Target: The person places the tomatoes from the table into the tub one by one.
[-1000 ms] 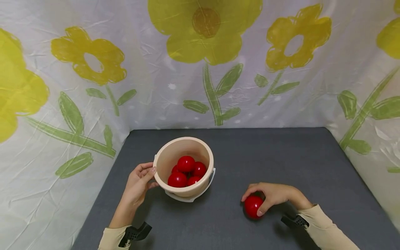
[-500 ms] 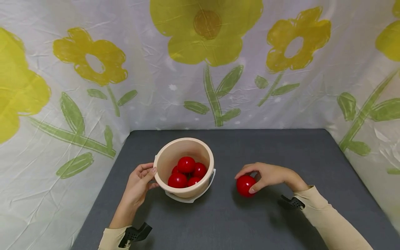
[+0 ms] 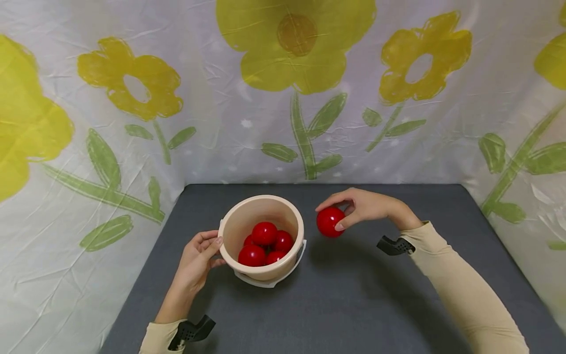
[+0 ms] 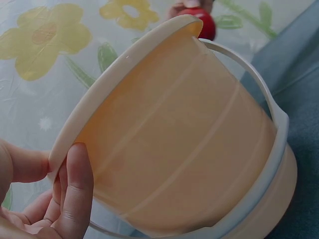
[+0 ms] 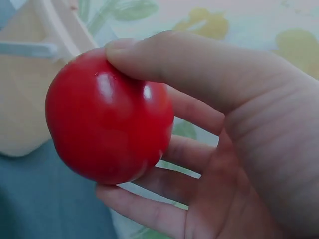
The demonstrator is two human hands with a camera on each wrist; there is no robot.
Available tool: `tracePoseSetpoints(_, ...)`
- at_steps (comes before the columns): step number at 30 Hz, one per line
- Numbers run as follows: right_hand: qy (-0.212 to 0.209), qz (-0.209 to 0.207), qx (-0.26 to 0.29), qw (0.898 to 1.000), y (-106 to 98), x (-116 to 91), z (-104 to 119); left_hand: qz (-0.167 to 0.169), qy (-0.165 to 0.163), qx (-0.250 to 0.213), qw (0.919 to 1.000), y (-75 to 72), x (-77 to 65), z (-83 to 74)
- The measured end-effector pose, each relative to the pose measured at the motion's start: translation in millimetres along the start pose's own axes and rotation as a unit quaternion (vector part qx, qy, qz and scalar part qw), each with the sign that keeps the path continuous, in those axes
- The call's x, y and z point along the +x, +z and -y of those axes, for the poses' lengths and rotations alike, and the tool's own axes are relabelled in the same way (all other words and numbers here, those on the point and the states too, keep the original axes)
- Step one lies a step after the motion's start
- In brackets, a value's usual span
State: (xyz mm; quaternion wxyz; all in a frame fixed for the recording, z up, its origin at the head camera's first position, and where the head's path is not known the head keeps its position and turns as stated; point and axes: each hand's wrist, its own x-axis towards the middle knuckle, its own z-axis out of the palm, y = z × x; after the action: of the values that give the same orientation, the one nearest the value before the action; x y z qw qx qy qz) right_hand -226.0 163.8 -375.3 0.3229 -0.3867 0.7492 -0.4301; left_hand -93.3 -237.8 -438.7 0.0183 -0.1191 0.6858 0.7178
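A pale peach bucket (image 3: 269, 273) with its white handle (image 4: 282, 130) hanging down stands left of the table's middle. Several glossy red tomatoes (image 3: 264, 233) lie inside it. My left hand (image 3: 196, 258) pinches the bucket's rim (image 4: 104, 84) on its left side, thumb on one face and fingers on the other. Right of the bucket, my right hand (image 3: 362, 206) holds another red tomato (image 5: 109, 119) between thumb and fingertips, raised over the table with a shadow beneath. The tomato has a smooth, slightly lobed skin.
A dark grey cloth (image 3: 345, 314) covers the table. Behind and at both sides hangs a white curtain (image 3: 212, 98) printed with yellow flowers. Each wrist wears a black camera mount (image 3: 395, 245) over a beige sleeve (image 3: 460, 275).
My right hand has lifted the tomato and carried it away from me and leftward, up beside the bucket. My left hand and the bucket have stayed in place.
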Motion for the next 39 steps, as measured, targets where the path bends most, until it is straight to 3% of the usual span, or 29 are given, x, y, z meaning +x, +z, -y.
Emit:
tracePoseSetpoints(8,-0.013,0.032,-0.010,0.999,-17,37,30,0.000,0.004,-0.004,1.0000,0.3,-0.3,-0.8)
tracePoseSetpoints(14,-0.055,0.072,-0.040,0.995,-20,73,46,0.002,0.001,-0.007,1.0000,-0.3,-1.1,-1.5)
tracePoseSetpoints(27,-0.062,0.137,-0.105,0.983,-7,134,64,0.008,0.004,-0.010,0.9999,-1.7,0.0,-1.0)
tracePoseSetpoints(39,-0.050,0.240,-0.099,0.964,10,162,72,0.004,0.005,-0.012,0.9999,-1.2,1.2,0.7)
